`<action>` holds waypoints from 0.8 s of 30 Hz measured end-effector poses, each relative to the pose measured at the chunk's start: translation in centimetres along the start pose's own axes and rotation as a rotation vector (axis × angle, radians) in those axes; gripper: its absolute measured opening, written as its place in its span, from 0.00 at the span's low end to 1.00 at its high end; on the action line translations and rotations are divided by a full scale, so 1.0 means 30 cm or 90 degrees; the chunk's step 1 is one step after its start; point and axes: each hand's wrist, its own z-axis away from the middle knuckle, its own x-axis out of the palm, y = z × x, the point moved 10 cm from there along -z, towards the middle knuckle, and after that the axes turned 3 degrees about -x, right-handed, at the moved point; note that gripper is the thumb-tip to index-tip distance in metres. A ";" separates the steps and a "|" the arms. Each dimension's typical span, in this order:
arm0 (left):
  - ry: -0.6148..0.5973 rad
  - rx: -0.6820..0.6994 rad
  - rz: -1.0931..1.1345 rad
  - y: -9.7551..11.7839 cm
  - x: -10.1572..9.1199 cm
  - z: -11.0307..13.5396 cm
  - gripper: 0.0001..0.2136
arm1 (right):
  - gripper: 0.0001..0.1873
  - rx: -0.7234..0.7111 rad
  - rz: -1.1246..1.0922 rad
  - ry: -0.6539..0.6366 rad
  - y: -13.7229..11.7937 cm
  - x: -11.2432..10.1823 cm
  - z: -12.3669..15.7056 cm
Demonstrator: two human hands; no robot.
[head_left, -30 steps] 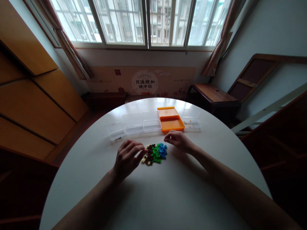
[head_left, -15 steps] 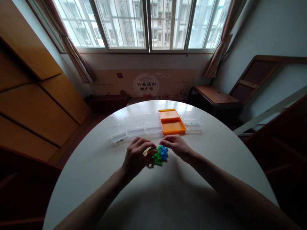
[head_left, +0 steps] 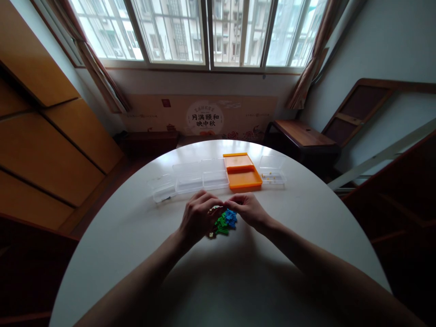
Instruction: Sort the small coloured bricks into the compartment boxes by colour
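A small heap of toy building pieces lies on the white table (head_left: 143, 254), with blue pieces (head_left: 230, 218) on its right, green pieces (head_left: 222, 224) in the middle and cream pieces (head_left: 211, 235) at its left. Above the left side of the heap is my left hand (head_left: 200, 212), fingers bent and tips pinched. My right hand (head_left: 248, 208) is over the blue side, thumb and forefinger pressed together. The fingertips of both hands meet over the heap. Whatever they pinch is too small to make out. My left hand covers part of the cream pieces.
Beyond the hands stands an open orange case (head_left: 245, 185). Left of it are open clear plastic boxes (head_left: 215, 181); right of it, another clear box (head_left: 277, 180) holds several small yellow bits. A wooden bench (head_left: 303, 132) is past the table's far right edge.
My left fingertips have lifted from the cream pieces and moved right, up to my right fingertips. The hands now meet above the heap. The camera view has shifted slightly.
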 end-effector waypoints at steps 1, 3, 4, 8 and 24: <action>-0.001 -0.008 0.008 -0.003 0.003 0.004 0.01 | 0.17 -0.006 0.006 -0.001 0.001 0.004 0.000; -0.004 -0.033 0.026 -0.019 0.004 0.006 0.01 | 0.15 -0.019 0.029 0.002 -0.002 0.006 0.001; -0.001 -0.049 0.033 -0.033 -0.001 0.004 0.01 | 0.15 -0.027 0.048 0.006 -0.007 0.003 0.002; 0.073 -0.138 0.008 -0.148 -0.092 -0.011 0.03 | 0.11 -0.070 0.173 0.019 -0.040 -0.034 -0.001; 0.220 -0.355 -0.299 -0.512 -0.419 0.151 0.09 | 0.10 -0.071 0.402 -0.084 0.005 -0.113 -0.025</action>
